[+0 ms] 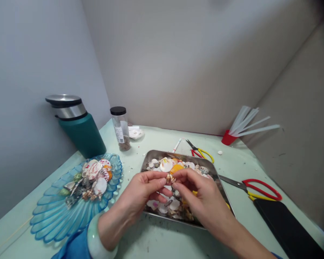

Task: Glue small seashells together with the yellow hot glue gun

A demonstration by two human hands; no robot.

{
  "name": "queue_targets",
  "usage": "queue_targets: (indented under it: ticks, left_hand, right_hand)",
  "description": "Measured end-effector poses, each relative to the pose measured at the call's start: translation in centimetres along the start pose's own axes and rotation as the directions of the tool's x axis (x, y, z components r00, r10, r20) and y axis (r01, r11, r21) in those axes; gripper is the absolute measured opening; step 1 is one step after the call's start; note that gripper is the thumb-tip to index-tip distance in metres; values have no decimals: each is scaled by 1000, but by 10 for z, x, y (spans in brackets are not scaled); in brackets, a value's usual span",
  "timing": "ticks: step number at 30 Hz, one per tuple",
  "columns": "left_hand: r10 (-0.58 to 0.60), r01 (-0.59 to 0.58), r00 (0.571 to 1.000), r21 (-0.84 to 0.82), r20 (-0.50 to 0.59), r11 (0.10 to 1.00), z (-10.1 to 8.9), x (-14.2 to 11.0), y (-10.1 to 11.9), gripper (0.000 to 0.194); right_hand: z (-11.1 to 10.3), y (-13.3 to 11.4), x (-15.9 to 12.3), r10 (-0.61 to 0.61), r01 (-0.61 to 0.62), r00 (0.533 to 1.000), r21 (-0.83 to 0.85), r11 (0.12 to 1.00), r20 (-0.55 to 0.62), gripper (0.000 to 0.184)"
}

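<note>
My left hand [143, 189] and my right hand [198, 194] meet above a metal tray [229, 204]. Between their fingertips is a small brown-and-white spiral seashell [171, 178], possibly two side by side; I cannot tell for sure. Thumb and forefinger of each hand pinch it from opposite sides. Many loose seashells fill the tray below, among them a white scallop shell [166, 165] and an orange shell [176, 168]. To the left, a blue shell-shaped dish [62, 225] carries a pile of mixed shells [93, 176].
A teal bottle [82, 133] and a black-lidded jar [120, 129] stand at the back left. Behind the tray lie small pliers [201, 151]. Large scissors [248, 187] and a black flat object [283, 226] lie right. A red cup [228, 138] holds translucent sticks [245, 120].
</note>
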State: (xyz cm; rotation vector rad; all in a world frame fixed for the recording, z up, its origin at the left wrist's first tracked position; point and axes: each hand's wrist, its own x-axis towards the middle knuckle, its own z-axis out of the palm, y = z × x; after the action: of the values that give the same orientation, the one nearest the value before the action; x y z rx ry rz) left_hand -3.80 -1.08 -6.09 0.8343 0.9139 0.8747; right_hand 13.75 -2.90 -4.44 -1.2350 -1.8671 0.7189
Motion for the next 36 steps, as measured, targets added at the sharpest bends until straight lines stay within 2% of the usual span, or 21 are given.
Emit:
queue_targets:
  ticks: [9, 14, 19, 23, 27, 31, 34, 36]
  left_hand:
    - [6, -3, 1000, -75, 29, 997, 6, -2, 2, 21]
    - [15, -12, 999, -78, 33, 997, 6, -2, 2, 22]
    - [9, -7, 1000, -69, 22, 998, 8, -3, -1, 24]
    - [2, -1, 1000, -85, 12, 996, 9, -3, -3, 26]
    - [-6, 6, 1000, -72, 0, 997, 7, -2, -4, 26]
    - [-41, 40, 999, 67, 4, 997, 3, 0, -1, 25]
    - [-30, 37, 999, 276, -29, 960, 1, 3, 1, 21]
    - [28, -12, 999, 442, -29, 897, -1, 6, 0, 16]
  right_hand:
    - [5, -1, -3, -167, 147, 982, -202, 968, -84, 11]
    - [3, -2, -5, -188, 168, 980, -254, 952, -58, 11]
    - [5, 0, -6, -217, 175, 972, -336, 926, -91, 11]
    - [5, 1, -6, -207, 174, 977, -361, 916, -55, 12]
    - [3, 2, -6, -184, 157, 982, -390, 907, -33, 6]
    - [2, 2, -6, -116, 121, 992, -497, 859, 41, 5]
    - [4, 0, -3, -26, 112, 989, -632, 767, 143, 5]
    - [8, -2, 2, 4, 125, 983, -679, 724, 184, 5]
